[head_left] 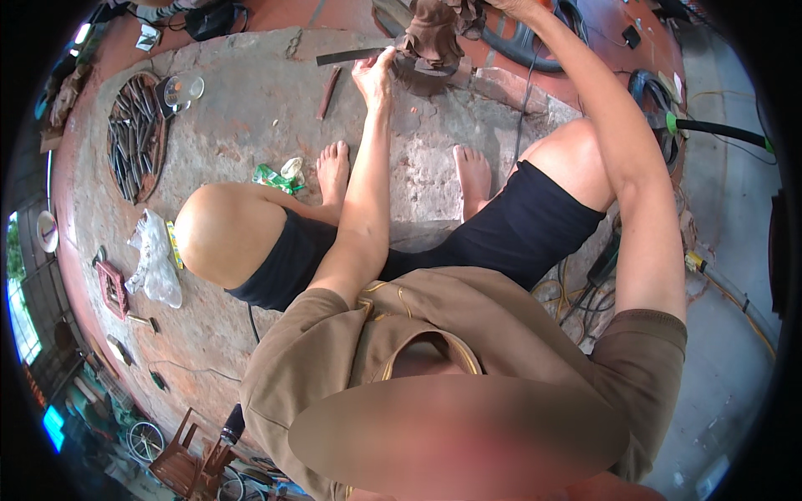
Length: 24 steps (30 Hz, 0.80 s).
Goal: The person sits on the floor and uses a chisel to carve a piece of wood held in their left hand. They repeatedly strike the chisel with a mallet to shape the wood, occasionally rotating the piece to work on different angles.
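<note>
A dark brown carved wooden piece (433,35) stands at the top of the view, beyond my bare feet. My left hand (373,79) is closed on a dark flat bar (344,58), which points out to the left. The bar's other end reaches close to the carving; whether it touches cannot be made out. At the upper edge, my right hand (516,7) is beside the top of the carving. Part of it is cut off by the frame, so its grip is hidden. A short reddish-brown stick (328,93) lies on the ground below the bar.
Left, a round tray (156,169) holds several chisel-like tools beside a clear cup (197,88). A plastic bag (159,260), a green wrapper (270,178) and a small hammer (144,322) lie on the slab. Black tubing (535,57) curves behind the carving; cables run along the right.
</note>
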{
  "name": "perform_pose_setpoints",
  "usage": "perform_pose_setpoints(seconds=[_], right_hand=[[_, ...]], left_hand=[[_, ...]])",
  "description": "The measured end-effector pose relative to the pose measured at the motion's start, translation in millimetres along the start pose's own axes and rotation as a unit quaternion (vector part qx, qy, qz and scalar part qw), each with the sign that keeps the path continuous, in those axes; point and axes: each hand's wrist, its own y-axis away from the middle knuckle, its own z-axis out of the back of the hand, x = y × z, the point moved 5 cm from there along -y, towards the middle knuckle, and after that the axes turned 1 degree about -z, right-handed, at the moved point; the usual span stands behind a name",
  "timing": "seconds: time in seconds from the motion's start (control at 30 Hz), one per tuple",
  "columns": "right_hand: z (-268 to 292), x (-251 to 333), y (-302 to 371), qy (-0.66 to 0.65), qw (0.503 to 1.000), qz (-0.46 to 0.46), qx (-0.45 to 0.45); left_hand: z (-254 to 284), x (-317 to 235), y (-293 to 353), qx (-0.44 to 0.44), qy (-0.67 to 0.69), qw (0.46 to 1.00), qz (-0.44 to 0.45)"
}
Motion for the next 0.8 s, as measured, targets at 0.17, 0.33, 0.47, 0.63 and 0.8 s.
perform_pose_setpoints(seconds=[0.17,0.33,0.47,0.63,0.8], right_hand=[[-5,6,1,-0.004,1.000,-0.003,0.014],[-3,4,2,-0.018,1.000,-0.002,0.019],[-3,5,3,0.012,1.000,0.005,0.008],[-7,12,6,-0.002,1.000,0.002,0.010],[-7,10,7,-0.014,1.000,-0.008,0.009]], left_hand=[[3,0,-5,-0.011,-0.012,1.000,0.001],[-2,-3,-4,-0.002,0.024,1.000,0.004],[-1,-3,-2,-0.010,0.080,0.997,0.021],[2,-1,2,-0.016,0.033,0.999,0.006],[1,-3,-1,-0.008,-0.012,1.000,-0.010]])
